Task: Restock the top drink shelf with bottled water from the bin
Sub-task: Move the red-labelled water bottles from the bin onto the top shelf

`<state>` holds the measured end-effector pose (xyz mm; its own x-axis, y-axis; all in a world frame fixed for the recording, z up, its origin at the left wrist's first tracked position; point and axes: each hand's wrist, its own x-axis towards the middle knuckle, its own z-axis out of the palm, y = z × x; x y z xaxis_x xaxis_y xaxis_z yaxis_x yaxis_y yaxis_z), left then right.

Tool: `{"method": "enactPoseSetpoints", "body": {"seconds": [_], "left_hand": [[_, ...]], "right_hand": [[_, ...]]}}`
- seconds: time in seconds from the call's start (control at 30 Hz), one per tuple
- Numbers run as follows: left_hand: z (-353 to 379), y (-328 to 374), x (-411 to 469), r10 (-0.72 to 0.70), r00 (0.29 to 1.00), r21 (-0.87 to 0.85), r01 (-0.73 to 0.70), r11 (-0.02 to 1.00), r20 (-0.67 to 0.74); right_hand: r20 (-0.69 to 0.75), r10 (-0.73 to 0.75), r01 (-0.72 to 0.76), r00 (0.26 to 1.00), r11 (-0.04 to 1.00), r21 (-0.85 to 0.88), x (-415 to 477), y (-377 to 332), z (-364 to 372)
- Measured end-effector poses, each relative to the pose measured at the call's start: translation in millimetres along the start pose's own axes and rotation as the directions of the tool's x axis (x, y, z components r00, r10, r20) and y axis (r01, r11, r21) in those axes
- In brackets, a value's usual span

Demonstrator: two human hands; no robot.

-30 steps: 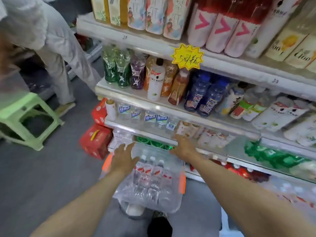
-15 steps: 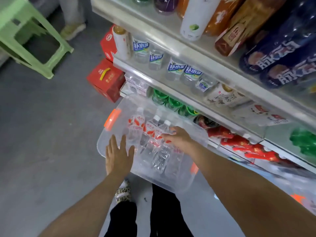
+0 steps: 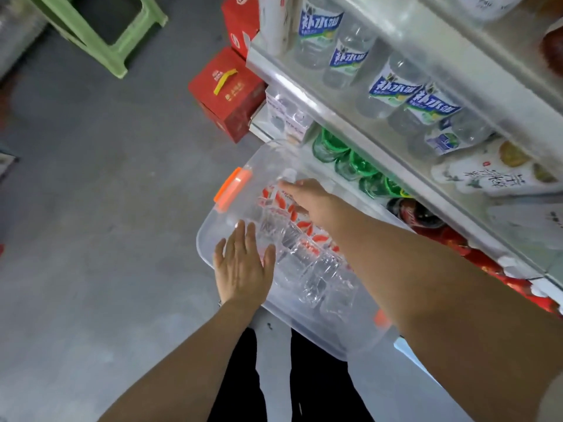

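- The fingers of our right hand lay on the far rim of the bin a second ago. They have since gone down among the bottles, and from the middle of the row they have moved out to the far left one.
- We judge from this that picking has begun. A first bottle is being chosen, and none has left the bin yet.
- These fingers stretch along the neck of that bottle, just under its pale cap, and seem to touch it. The back of the hand hides whether they curl round it, so we cannot tell if it is gripped.
- The fingers of our left hand are straight, a little spread, and hold nothing. The palm lies flat on the near left corner of the bin, much as it did half a second ago, and we judge it is steadying the bin.
- The bottles lie on their sides in a row, red labels showing. The clear bin has an orange latch at its left end.
- The bin sits just in front of the lower shelves, which carry blue-labelled and green drinks.
- The view has dropped, so the top shelf is out of sight. We expect a long lift upward for each bottle.
- Farther left, red boxes and a green stool stand on the floor.
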<state>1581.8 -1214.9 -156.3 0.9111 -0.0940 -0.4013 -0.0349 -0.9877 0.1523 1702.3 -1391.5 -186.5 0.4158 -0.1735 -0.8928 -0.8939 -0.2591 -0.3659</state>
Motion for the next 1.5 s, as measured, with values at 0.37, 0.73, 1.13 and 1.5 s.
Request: {"method": "enactPoseSetpoints", "body": {"seconds": [0.37, 0.73, 1.13, 1.5], "left_hand": [[-2, -3, -1, 0.014, 1.000, -0.036, -0.014, 0.999, 0.006], [-51, -11, -7, 0.076, 0.982, -0.328, -0.016, 0.945, 0.172], [-215, 94, -59, 0.608, 0.790, -0.496, -0.558, 0.665, -0.075], [-423, 244, -145, 0.823, 0.397, -0.597, -0.797, 0.089, -0.407]], "right_hand": [[0.042, 0.014, -0.022, 0.999, 0.976, 0.214, -5, -4, 0], [-0.281, -0.023, 0.142, 0.959, 0.899, 0.414, -103, 70, -28], [-0.686, -0.155, 0.594, 0.711, 0.653, 0.469, -327, 55, -129], [-0.948, -0.282, 0.858, 0.148, 0.513, -0.018, -615, -9, -265]]}}
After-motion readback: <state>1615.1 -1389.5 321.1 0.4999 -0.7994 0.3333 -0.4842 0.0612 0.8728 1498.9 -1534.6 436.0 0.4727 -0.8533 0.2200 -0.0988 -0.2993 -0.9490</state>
